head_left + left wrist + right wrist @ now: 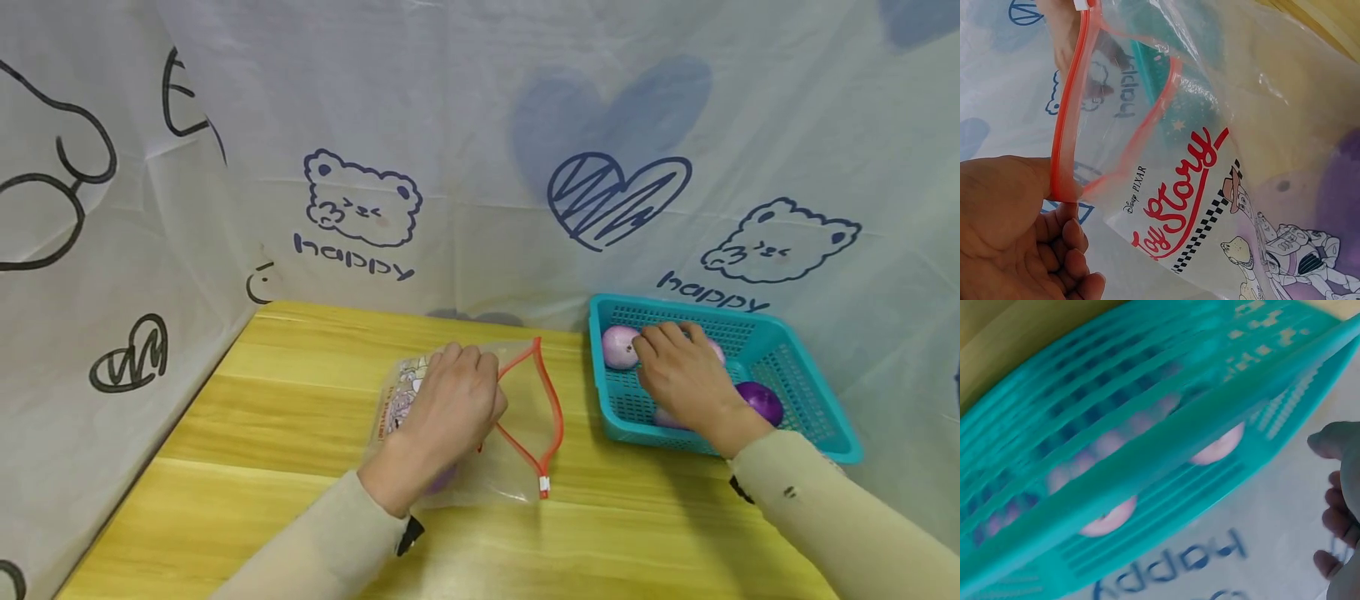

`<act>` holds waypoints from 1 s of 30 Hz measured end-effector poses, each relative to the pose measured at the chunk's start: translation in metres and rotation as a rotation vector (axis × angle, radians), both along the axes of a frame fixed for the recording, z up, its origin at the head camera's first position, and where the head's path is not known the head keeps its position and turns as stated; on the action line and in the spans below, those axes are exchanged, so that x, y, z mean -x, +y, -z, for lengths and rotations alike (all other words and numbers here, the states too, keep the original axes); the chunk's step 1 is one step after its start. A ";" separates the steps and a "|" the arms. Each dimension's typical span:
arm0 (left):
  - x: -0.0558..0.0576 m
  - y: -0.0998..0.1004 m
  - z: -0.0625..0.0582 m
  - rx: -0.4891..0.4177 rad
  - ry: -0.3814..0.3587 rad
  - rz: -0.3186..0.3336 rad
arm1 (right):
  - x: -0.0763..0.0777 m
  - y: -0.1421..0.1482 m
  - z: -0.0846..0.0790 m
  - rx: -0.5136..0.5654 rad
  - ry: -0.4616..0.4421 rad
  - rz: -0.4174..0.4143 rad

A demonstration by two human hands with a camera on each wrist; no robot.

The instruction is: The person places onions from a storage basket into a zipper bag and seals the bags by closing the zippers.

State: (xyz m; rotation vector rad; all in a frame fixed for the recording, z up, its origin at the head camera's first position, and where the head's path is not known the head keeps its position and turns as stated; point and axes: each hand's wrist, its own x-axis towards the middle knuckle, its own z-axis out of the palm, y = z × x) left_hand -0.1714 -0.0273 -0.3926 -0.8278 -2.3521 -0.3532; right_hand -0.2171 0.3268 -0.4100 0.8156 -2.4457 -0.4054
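My left hand [457, 396] pinches the red zip edge of a clear printed zip bag [517, 475], whose mouth gapes toward the right. Through its plastic shows a purple round thing [1342, 181], low in the bag. My right hand [686, 379] is over the teal basket [630, 431], its fingers loosely bent. Nothing shows between its thumb and fingers in the right wrist view. Around it in the basket are a pale pink ball [619, 347], a shiny dark purple ball [761, 403] and a lilac one [663, 418], partly hidden by the hand.
Both bag and basket stand on a yellow wood-grain table [285, 400]. The basket is at its back right, close to a white hanging sheet [480, 150] with blue drawings. A white slider [544, 483] sits at the near end of the bag's zip.
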 end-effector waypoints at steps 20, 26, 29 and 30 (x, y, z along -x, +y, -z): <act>0.001 0.000 0.004 0.032 -0.006 0.008 | -0.011 0.116 0.014 -0.400 -0.215 0.112; 0.000 0.000 0.006 0.046 -0.042 -0.003 | -0.009 0.127 0.024 -0.411 -0.262 0.141; 0.000 0.000 0.007 0.056 -0.057 -0.004 | -0.006 0.128 0.030 -0.375 -0.296 0.137; 0.000 0.000 0.007 0.058 -0.063 -0.004 | -0.005 0.128 0.032 -0.365 -0.304 0.134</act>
